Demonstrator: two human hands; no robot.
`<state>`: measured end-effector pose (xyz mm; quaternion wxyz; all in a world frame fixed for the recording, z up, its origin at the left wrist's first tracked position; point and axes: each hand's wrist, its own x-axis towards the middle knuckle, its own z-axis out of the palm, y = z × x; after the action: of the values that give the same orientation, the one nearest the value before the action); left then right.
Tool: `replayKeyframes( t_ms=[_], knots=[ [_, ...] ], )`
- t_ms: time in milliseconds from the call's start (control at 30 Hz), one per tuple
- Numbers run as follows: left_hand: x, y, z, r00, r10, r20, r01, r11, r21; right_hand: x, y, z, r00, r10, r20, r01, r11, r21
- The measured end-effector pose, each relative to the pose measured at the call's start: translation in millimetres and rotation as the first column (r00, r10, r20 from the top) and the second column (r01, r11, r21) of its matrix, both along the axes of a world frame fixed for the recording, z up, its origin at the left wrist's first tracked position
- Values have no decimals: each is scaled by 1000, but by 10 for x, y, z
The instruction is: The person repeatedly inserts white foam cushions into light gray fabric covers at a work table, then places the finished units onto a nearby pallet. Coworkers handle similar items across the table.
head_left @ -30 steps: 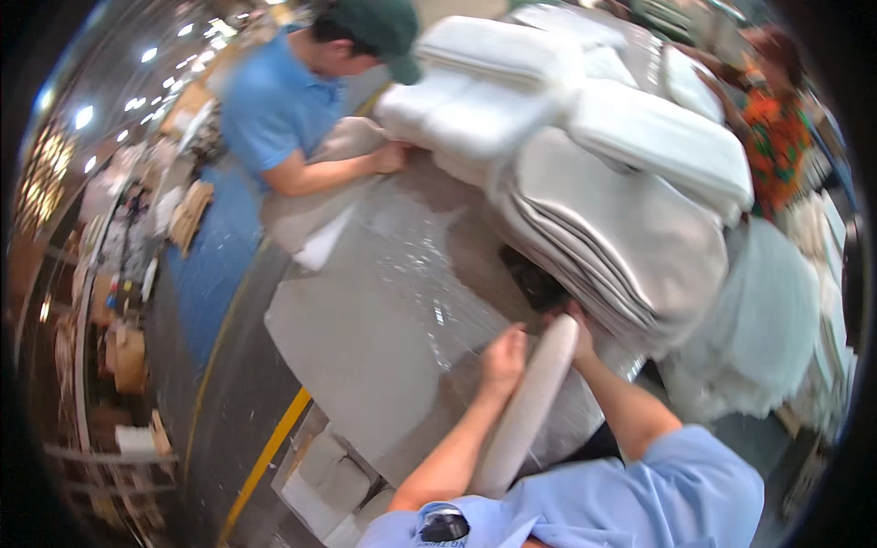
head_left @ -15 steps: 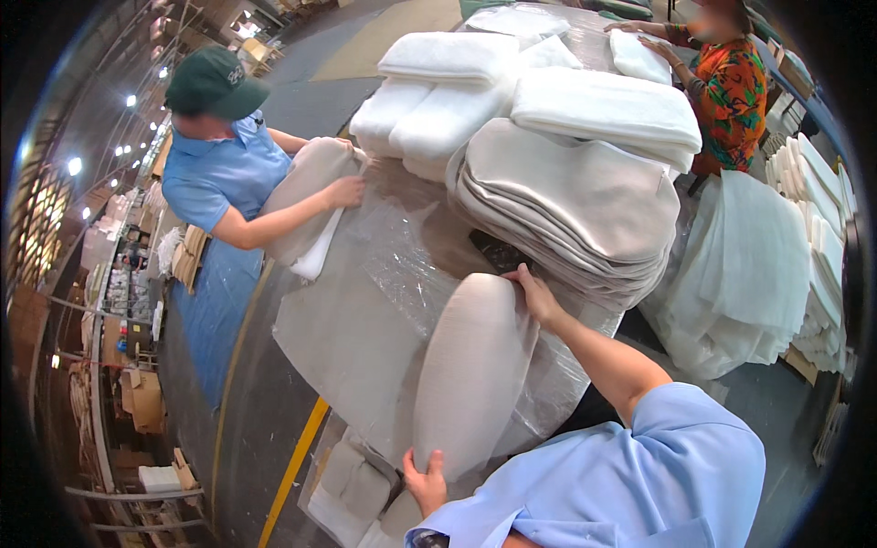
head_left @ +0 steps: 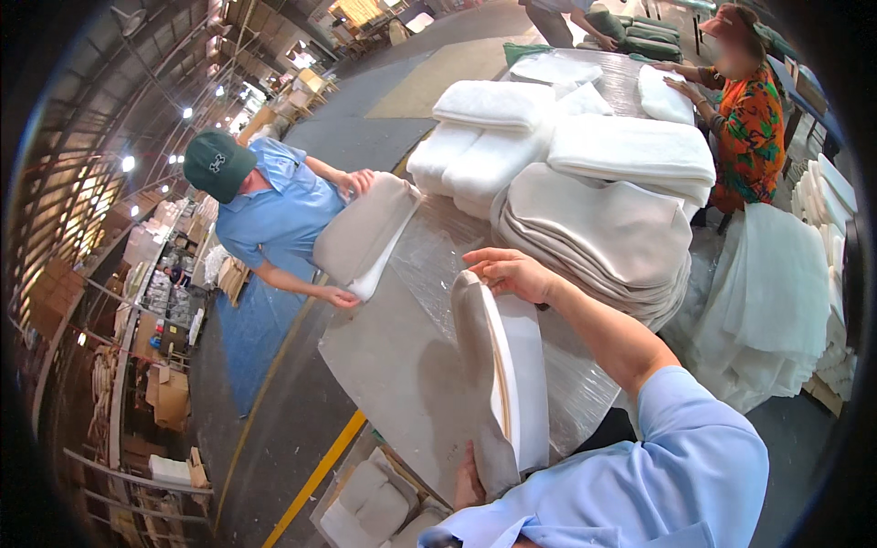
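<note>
No words or numbers can be read. The green cap (head_left: pixel 203 175) at the left bears a pale emblem (head_left: pixel 217 163), too small to make out as letters or figures.

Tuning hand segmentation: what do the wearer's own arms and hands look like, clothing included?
Right sleeve: short, plain light blue, no markings visible. Right forearm bare, no cables or watch visible; right hand ungloved. Left hand looks ungloved too, but it's mostly hidden; can't judge its wrist or forearm.
</note>
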<state>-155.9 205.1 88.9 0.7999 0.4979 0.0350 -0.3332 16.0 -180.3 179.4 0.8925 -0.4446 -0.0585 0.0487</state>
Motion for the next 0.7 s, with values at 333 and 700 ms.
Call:
replayKeyframes(
  t_ms=[333,700],
  knots=[
    [-309,-260,-268,943,17,-332,51,979,195,45,336,293,992,26,127,69,722,-688],
    [-125,-579,-383,976,-64,-209,153,882,446,374,365,-343,985,-161,63,152,633,-759]
  ],
)
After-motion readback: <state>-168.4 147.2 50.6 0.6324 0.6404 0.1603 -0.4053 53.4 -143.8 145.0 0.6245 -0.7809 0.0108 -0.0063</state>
